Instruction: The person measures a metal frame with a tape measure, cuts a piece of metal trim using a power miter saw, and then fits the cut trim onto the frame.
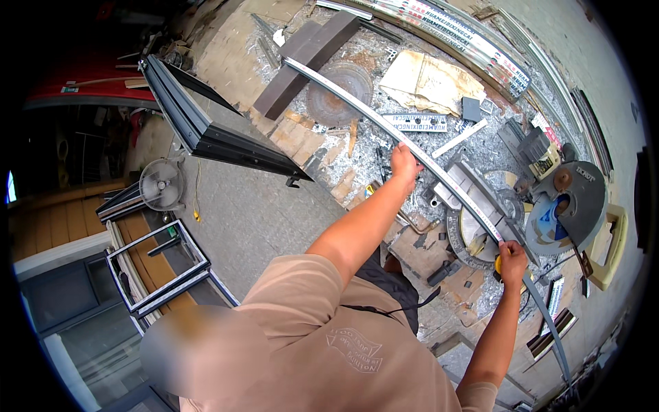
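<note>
Grey strip (pixel 364 110) is laid diagonally over the cluttered work area: upper end across a brown beam (pixel 283 96), mid-length over the base (pixel 473 240) of a cutting saw, far end run out to lower right. Strip is held at mid-length by the left hand (pixel 406 166), fingers bent and closed at the near edge; grip underneath hidden. By the saw, strip is pinched by the right hand (pixel 512 262), fingers drawn together, almost no gap. Pale marked tape (pixel 486 223) is seen along the strip there; yellow object (pixel 498 265), partly hidden, just beside that hand. Saw guard (pixel 583 206) is positioned right of the strip, creased sheet (pixel 431 82) above it.
</note>
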`<control>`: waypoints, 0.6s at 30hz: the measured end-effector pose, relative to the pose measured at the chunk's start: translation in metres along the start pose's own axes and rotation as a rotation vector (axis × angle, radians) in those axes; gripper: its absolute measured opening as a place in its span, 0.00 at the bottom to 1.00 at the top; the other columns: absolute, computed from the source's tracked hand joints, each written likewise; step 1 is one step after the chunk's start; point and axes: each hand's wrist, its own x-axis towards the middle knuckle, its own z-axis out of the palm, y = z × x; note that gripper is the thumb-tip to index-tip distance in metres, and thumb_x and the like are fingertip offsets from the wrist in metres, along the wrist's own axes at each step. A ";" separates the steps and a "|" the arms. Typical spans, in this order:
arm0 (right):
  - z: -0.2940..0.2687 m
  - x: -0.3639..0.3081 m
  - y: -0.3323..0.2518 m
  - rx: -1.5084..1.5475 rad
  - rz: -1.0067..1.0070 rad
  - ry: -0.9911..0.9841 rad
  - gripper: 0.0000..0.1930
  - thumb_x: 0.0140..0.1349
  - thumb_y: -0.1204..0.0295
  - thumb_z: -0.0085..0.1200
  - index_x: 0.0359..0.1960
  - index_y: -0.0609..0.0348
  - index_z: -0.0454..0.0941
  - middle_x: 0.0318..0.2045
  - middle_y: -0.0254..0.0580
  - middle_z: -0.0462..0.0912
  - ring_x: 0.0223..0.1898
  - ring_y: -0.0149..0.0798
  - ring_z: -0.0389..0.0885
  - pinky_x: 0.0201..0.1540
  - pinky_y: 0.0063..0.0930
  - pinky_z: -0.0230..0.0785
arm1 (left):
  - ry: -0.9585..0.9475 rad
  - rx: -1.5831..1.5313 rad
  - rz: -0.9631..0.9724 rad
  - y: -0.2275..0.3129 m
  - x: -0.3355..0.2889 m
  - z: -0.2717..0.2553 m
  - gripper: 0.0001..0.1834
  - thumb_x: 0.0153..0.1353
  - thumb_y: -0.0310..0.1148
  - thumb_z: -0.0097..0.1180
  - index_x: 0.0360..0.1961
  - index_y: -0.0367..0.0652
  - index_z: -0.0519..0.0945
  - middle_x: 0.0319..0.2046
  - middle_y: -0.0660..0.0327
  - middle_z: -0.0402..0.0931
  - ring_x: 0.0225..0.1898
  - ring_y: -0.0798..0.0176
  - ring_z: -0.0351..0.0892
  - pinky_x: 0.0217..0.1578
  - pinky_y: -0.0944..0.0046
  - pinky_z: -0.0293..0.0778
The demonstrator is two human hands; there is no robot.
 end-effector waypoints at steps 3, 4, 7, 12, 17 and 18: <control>0.000 -0.004 -0.008 0.014 0.065 0.003 0.16 0.66 0.61 0.67 0.35 0.64 0.86 0.29 0.52 0.87 0.32 0.49 0.86 0.41 0.41 0.76 | 0.004 0.029 -0.017 0.009 -0.008 0.005 0.25 0.85 0.50 0.31 0.64 0.42 0.68 0.54 0.50 0.80 0.52 0.50 0.84 0.54 0.42 0.83; -0.001 -0.004 -0.013 0.017 0.110 0.007 0.16 0.65 0.60 0.68 0.35 0.64 0.86 0.28 0.52 0.87 0.31 0.50 0.86 0.40 0.41 0.76 | 0.007 0.046 -0.028 0.013 -0.010 0.007 0.25 0.85 0.50 0.31 0.65 0.41 0.67 0.55 0.49 0.79 0.53 0.49 0.84 0.55 0.42 0.83; 0.000 0.000 -0.013 -0.060 0.076 0.046 0.20 0.65 0.54 0.67 0.35 0.62 0.87 0.31 0.55 0.89 0.34 0.56 0.89 0.40 0.45 0.78 | -0.046 0.004 -0.007 0.014 -0.009 0.002 0.29 0.85 0.49 0.30 0.63 0.32 0.68 0.54 0.40 0.76 0.55 0.41 0.82 0.56 0.39 0.84; 0.001 0.002 -0.025 -0.159 0.116 0.059 0.21 0.66 0.51 0.65 0.34 0.60 0.87 0.31 0.58 0.88 0.37 0.63 0.88 0.41 0.51 0.78 | -0.044 0.029 -0.016 0.022 -0.013 -0.001 0.30 0.85 0.49 0.28 0.69 0.31 0.64 0.62 0.38 0.73 0.60 0.37 0.80 0.58 0.39 0.83; 0.007 0.001 -0.019 -0.181 0.160 0.043 0.22 0.67 0.51 0.63 0.33 0.60 0.84 0.33 0.60 0.88 0.39 0.64 0.87 0.43 0.55 0.77 | -0.043 0.075 -0.013 0.024 -0.016 0.002 0.30 0.85 0.48 0.27 0.67 0.30 0.65 0.60 0.37 0.74 0.60 0.38 0.81 0.58 0.39 0.84; 0.008 0.001 -0.018 -0.179 0.158 0.037 0.22 0.67 0.51 0.63 0.33 0.60 0.84 0.33 0.60 0.88 0.40 0.64 0.87 0.43 0.55 0.77 | -0.040 0.076 -0.013 0.025 -0.017 0.003 0.30 0.85 0.48 0.27 0.67 0.30 0.65 0.59 0.37 0.74 0.59 0.38 0.81 0.59 0.39 0.84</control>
